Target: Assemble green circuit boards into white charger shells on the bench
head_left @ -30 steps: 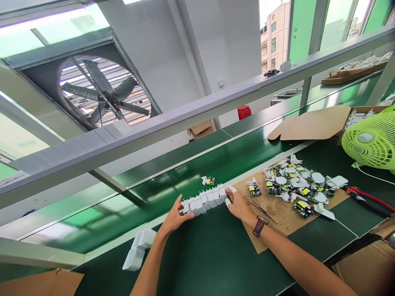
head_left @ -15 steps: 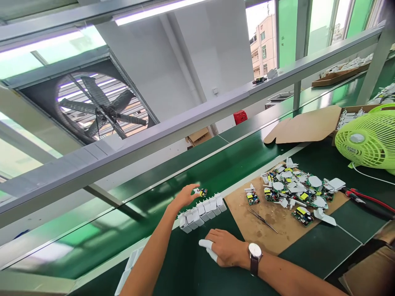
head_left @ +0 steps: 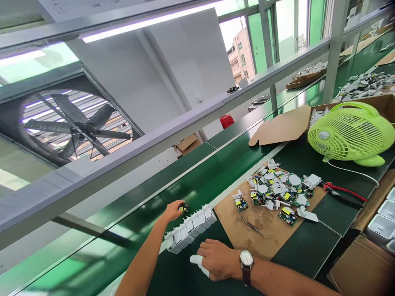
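Observation:
My left hand (head_left: 173,211) reaches out over the green belt, its fingers closed on the edge of a small circuit board (head_left: 184,207) with a yellow-topped part. Just in front of it stands a slanting row of white plastic housings (head_left: 191,228), with thin prongs along the far side. My right hand (head_left: 216,260) hovers low over the dark green table, nearest to that row. White finger covers sit on its thumb and index finger, which are slightly apart with nothing between them; the other fingers curl in.
On a brown sheet (head_left: 228,213) lie tweezers (head_left: 253,227), a single circuit board (head_left: 240,203) and a heap of boards with white parts (head_left: 279,187). Red-handled pliers (head_left: 342,191) and a green fan (head_left: 348,133) are to the right. A metal rail (head_left: 185,119) crosses above the belt.
The view has swung right, so things sit further left, and more of the right side shows. My left hand still has the circuit board over the belt. My right hand looks little changed.

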A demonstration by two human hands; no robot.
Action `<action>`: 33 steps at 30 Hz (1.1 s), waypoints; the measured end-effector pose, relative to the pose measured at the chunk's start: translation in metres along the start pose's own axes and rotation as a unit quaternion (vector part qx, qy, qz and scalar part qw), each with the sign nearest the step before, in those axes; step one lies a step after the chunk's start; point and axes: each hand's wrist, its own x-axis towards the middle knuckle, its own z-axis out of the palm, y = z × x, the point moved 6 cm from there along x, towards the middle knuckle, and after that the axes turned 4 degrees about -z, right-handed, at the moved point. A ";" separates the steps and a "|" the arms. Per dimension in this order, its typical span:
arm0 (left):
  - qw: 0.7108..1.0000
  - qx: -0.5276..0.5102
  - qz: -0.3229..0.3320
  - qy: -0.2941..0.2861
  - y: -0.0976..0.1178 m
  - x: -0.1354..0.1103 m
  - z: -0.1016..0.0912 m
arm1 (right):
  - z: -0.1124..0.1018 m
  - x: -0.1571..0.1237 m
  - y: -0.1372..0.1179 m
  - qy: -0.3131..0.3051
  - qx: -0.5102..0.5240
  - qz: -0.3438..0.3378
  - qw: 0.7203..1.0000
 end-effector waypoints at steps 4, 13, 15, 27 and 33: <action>0.994 -0.040 -0.002 0.097 0.012 -0.014 -0.048 | -0.012 0.000 0.007 0.066 0.046 0.055 0.995; 0.983 -0.168 0.066 -0.014 0.087 -0.169 -0.036 | -0.029 -0.010 0.043 0.249 0.434 0.269 0.823; 0.989 -0.121 0.040 -0.071 0.085 -0.197 0.000 | -0.009 -0.007 0.044 0.184 0.514 0.299 0.783; 0.953 0.064 -0.157 0.251 -0.052 -0.266 -0.037 | 0.003 -0.012 0.022 0.086 0.257 0.258 0.927; 0.882 0.167 -0.310 0.312 -0.121 -0.291 -0.053 | 0.000 -0.007 -0.001 0.034 0.283 0.126 0.950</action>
